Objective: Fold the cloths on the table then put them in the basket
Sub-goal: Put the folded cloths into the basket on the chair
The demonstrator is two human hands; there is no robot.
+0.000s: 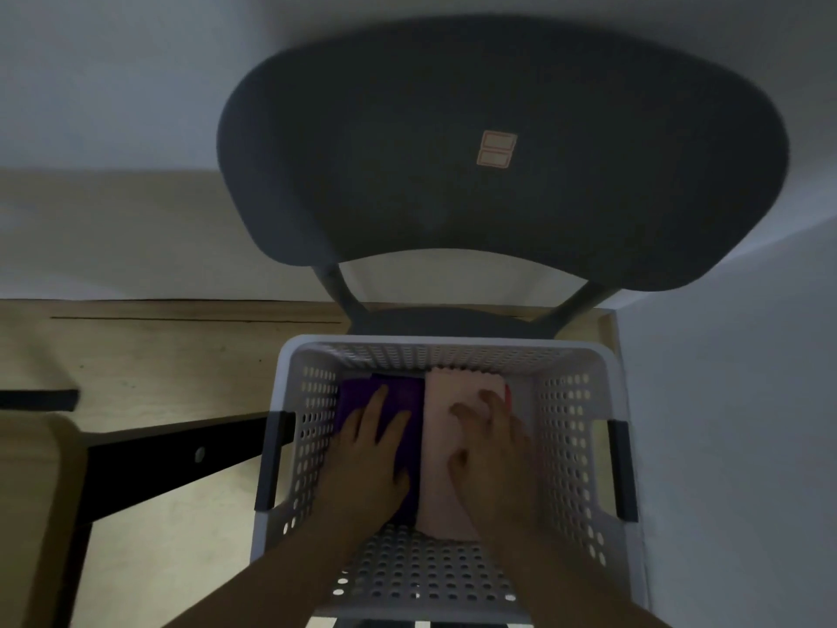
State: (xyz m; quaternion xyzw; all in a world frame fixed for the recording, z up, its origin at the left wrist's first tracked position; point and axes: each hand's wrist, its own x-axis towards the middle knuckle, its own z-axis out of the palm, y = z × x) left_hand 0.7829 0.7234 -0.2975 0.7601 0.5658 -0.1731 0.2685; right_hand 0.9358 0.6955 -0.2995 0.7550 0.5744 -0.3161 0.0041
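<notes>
A white perforated basket (570, 428) with dark handles sits on a chair seat in front of me. Inside it a folded purple cloth (405, 392) lies on the left and a folded pale pink cloth (441, 487) on the right, side by side. My left hand (373, 451) rests flat on the purple cloth with fingers spread. On the pink cloth lies my right hand (491, 446), its fingers slightly bent and pressing down. A sliver of red (508, 394) shows at the pink cloth's right edge.
A dark grey chair backrest (498, 151) rises behind the basket. A table edge with a black frame bar (181, 460) is at the left, over a light wooden floor (158, 355). A pale wall (733, 401) stands close on the right.
</notes>
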